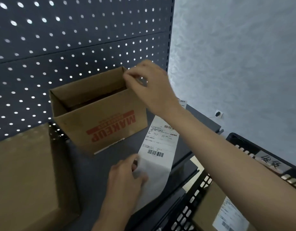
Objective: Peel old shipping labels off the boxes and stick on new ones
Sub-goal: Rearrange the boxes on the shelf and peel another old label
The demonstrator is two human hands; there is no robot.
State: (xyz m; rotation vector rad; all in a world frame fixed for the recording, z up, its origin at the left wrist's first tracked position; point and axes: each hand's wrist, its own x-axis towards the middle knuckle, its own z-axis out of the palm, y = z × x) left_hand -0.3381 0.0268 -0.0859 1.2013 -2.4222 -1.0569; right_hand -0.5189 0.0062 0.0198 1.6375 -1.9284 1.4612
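grey shelf point(94, 172) below a pegboard point(60, 39): the open makeup box point(100, 125) stands upright with its print upside down, right hand point(152, 85) gripping its far right corner. label strip point(160, 144) lies flat just right of it, long axis running away; left hand point(125, 180) pinches its near end. bigger box point(24, 172) left, black crate point(182, 212) right.

The open box point(100, 120) and closed box point(24, 172) are matt brown cardboard, the label strip point(159, 147) is smooth white paper with a faint sheen, the pegboard point(77, 39) and shelf point(90, 172) look like matt dark-grey painted metal, the crate point(175, 212) black plastic, the wall point(235, 55) rough mottled plaster.
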